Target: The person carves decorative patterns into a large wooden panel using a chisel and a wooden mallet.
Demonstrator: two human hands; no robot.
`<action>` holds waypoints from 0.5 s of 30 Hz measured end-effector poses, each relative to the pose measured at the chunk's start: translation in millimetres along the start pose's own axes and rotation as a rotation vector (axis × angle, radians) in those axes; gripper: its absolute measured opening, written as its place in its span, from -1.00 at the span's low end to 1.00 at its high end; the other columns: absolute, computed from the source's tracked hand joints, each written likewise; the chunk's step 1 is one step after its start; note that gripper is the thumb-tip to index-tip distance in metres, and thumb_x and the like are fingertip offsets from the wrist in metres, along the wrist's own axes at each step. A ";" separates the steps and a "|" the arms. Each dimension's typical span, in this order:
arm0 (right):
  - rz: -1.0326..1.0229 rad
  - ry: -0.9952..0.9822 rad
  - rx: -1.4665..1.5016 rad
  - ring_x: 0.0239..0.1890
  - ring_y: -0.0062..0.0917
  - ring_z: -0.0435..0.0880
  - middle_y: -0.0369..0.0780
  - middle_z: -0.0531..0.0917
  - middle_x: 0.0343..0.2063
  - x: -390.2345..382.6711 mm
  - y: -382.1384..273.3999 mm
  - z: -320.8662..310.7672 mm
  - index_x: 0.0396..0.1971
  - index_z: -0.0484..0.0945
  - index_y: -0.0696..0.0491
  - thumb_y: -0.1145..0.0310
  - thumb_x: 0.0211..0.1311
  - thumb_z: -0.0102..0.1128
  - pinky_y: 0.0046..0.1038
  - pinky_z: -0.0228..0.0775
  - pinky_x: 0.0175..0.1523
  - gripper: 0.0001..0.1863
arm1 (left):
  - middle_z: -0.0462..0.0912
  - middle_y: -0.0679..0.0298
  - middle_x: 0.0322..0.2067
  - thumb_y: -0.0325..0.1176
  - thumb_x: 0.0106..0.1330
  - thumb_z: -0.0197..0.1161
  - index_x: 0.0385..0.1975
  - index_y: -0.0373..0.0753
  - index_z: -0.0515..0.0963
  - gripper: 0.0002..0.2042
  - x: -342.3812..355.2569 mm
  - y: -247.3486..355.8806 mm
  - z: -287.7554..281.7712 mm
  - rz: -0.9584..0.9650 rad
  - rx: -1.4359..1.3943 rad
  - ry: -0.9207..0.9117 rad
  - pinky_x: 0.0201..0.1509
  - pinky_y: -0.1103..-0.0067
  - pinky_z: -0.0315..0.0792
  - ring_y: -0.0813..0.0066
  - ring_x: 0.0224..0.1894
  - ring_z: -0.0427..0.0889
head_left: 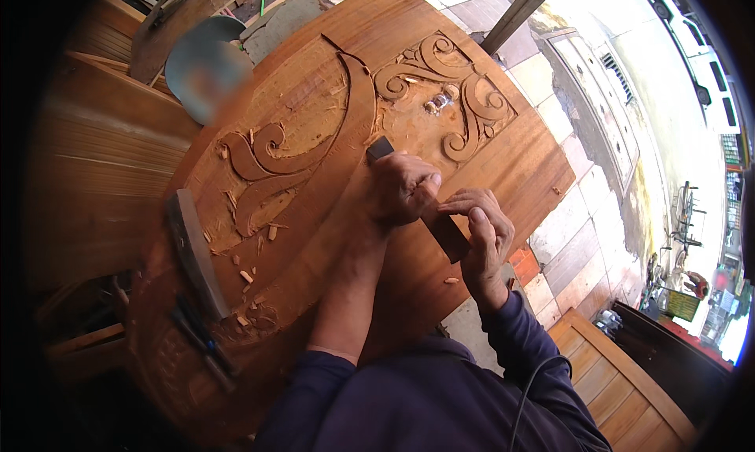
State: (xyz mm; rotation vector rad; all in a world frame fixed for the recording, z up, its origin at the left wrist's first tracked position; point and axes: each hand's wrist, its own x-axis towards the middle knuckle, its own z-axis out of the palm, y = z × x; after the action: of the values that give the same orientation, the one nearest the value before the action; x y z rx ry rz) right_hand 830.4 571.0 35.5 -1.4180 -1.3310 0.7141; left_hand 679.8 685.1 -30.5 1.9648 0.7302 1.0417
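Both of my hands hold one dark flat wooden tool [448, 236] laid on a large carved wooden panel [503, 161]. My left hand [403, 186] wraps around its front part, whose dark tip [380, 147] pokes out by the curved groove [358, 98]. My right hand [484, 232] pinches the rear end near the panel's right edge. Scroll carvings [452, 82] lie just beyond the tool tip, and a leaf carving [263, 165] sits to the left.
Wood chips [245, 276] are scattered over the panel's left part. A grey metal bar [193, 251] and some dark hand tools [200, 338] lie at the near left. Stacked boards [102, 161] stand left, tiled floor [574, 239] right, a slatted wooden piece [621, 389] lower right.
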 end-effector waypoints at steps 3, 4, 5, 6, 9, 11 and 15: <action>-0.050 0.037 -0.045 -0.08 -0.21 0.69 -0.10 0.80 -0.28 -22.6 -8.5 -15.7 -0.31 0.79 0.18 0.17 0.46 0.09 -0.21 0.46 0.15 -0.59 | 0.51 0.12 -0.66 -0.27 0.32 0.14 -0.69 -0.19 0.45 -0.69 0.3 6.7 -0.8 0.053 0.026 -0.077 -0.36 0.26 0.41 0.06 -0.54 0.58; -0.088 0.031 -0.088 -0.06 -0.20 0.68 -0.08 0.80 -0.27 -33.8 -8.3 -26.5 -0.32 0.79 0.18 0.14 0.46 0.08 -0.20 0.46 0.14 -0.57 | 0.51 0.12 -0.66 -0.28 0.33 0.14 -0.68 -0.19 0.45 -0.69 -1.2 13.6 1.6 0.069 0.030 -0.084 -0.36 0.26 0.41 0.06 -0.54 0.58; -0.086 0.032 -0.114 -0.06 -0.19 0.68 -0.08 0.79 -0.27 -46.5 -7.3 -37.4 -0.32 0.79 0.18 0.12 0.46 0.07 -0.20 0.47 0.14 -0.55 | 0.51 0.14 -0.66 -0.29 0.33 0.13 -0.68 -0.18 0.47 -0.70 -4.3 17.8 6.4 0.068 0.014 -0.110 -0.37 0.27 0.39 0.07 -0.55 0.56; -0.073 0.034 -0.133 -0.07 -0.19 0.67 -0.07 0.79 -0.27 -55.7 -9.8 -42.0 -0.32 0.79 0.17 0.11 0.47 0.06 -0.19 0.47 0.13 -0.54 | 0.51 0.15 -0.66 -0.28 0.33 0.13 -0.68 -0.18 0.47 -0.70 -6.1 15.2 6.4 0.064 0.002 -0.084 -0.37 0.27 0.39 0.08 -0.55 0.56; -0.088 0.066 -0.148 -0.10 -0.18 0.67 -0.07 0.78 -0.32 -57.8 -18.7 -57.0 -0.33 0.78 0.18 0.08 0.53 0.01 -0.19 0.47 0.09 -0.50 | 0.51 0.20 -0.68 -0.28 0.33 0.12 -0.69 -0.17 0.48 -0.70 -5.9 11.2 4.8 0.033 -0.025 -0.052 -0.37 0.30 0.39 0.13 -0.56 0.57; -0.141 0.095 -0.084 -0.10 -0.19 0.67 -0.08 0.78 -0.31 -54.0 -26.4 -60.2 -0.32 0.78 0.17 0.08 0.53 0.01 -0.20 0.48 0.09 -0.50 | 0.55 0.23 -0.68 -0.20 0.36 0.04 -0.70 -0.18 0.50 -0.63 -7.4 9.1 5.6 -0.019 -0.090 -0.044 -0.35 0.33 0.37 0.19 -0.58 0.56; -0.134 -0.091 -0.060 -0.07 -0.18 0.69 -0.11 0.79 -0.30 -14.8 -33.2 -31.4 -0.28 0.80 0.17 0.13 0.48 0.07 -0.20 0.49 0.11 -0.56 | 0.52 0.20 -0.69 -0.27 0.32 0.09 -0.72 -0.17 0.45 -0.67 0.8 15.1 3.4 -0.002 -0.133 -0.024 -0.37 0.31 0.39 0.15 -0.58 0.58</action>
State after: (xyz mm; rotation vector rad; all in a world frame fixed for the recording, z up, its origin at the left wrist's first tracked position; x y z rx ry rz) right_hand 844.3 544.0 72.7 -1.3426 -1.5142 0.6605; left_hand 685.0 676.4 -18.8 1.8593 0.6332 1.0376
